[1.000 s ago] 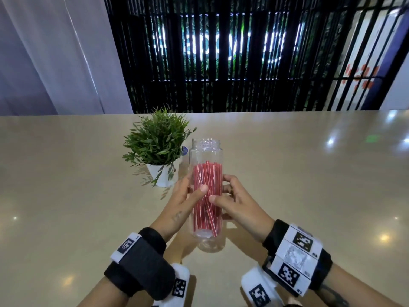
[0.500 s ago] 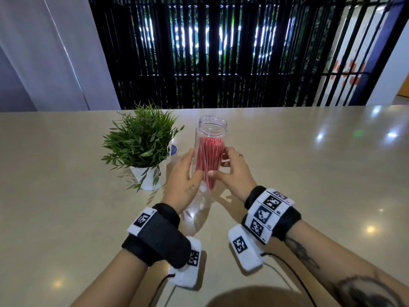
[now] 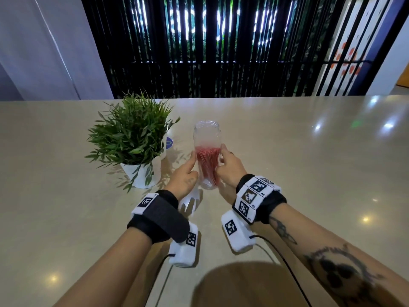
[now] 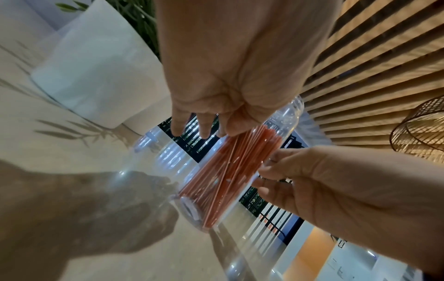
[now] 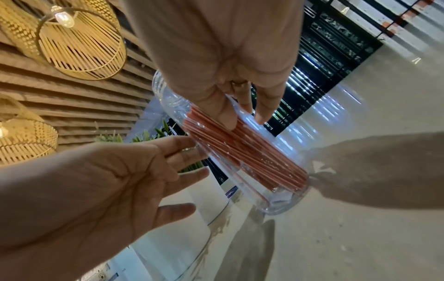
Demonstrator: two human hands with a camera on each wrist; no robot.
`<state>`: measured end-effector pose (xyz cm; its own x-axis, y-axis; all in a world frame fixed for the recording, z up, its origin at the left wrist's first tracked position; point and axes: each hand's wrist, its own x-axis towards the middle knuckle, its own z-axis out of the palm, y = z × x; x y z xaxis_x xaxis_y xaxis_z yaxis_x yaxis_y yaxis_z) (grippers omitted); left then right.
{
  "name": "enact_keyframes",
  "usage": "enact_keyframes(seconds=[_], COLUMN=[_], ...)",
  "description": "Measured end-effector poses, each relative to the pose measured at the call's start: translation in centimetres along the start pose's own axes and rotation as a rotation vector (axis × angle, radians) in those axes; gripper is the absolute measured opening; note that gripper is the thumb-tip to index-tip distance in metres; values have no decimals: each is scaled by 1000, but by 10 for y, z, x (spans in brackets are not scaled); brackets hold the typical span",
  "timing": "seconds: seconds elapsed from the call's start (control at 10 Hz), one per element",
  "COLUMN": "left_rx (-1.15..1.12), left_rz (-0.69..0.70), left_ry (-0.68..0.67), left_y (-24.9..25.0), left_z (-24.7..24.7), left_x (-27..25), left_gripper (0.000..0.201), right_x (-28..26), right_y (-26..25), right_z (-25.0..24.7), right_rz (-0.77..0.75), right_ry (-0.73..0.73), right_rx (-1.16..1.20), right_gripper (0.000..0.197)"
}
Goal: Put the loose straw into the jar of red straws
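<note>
A clear plastic jar [image 3: 207, 136] packed with red straws [image 3: 208, 165] stands upright on the beige table [image 3: 309, 173], just right of a plant. My left hand [image 3: 184, 176] lies against its left side with straight fingers [image 4: 176, 127]; the right wrist view shows that left hand [image 5: 108, 180] spread flat. My right hand [image 3: 229, 167] holds the jar from the right. Its thumb [image 5: 225, 117] is on the front of the jar [image 5: 276, 199] and its fingers reach behind it. I see no straw outside the jar [image 4: 168, 161].
A green potted plant [image 3: 132, 138] in a white pot [image 3: 141, 173] stands close to the jar's left. A small blue-and-white round thing [image 3: 169, 142] sits behind the pot. A black slatted screen [image 3: 221, 63] runs along the table's far edge.
The jar was held close and raised. It now stands upright on the table, farther out, beside the plant. My left thumb has come off its front and that hand has flattened.
</note>
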<state>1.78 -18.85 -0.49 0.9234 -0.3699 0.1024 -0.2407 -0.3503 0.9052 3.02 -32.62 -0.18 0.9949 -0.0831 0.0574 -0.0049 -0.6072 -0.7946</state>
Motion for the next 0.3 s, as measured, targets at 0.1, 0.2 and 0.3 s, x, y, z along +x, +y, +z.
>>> enact_keyframes(seconds=[0.1, 0.2, 0.3], left_rx=[52, 96, 57], left_rz=[-16, -25, -19], left_ry=[17, 26, 61], left_y=[-1, -1, -2], left_z=[2, 3, 3], left_x=[5, 4, 6], left_gripper=[67, 72, 73], right_x=[5, 2, 4], right_y=[9, 12, 14], right_z=[1, -1, 0], right_rz=[21, 33, 31], right_ry=[-58, -87, -89], right_rx=[-14, -10, 32], right_gripper=[72, 74, 76])
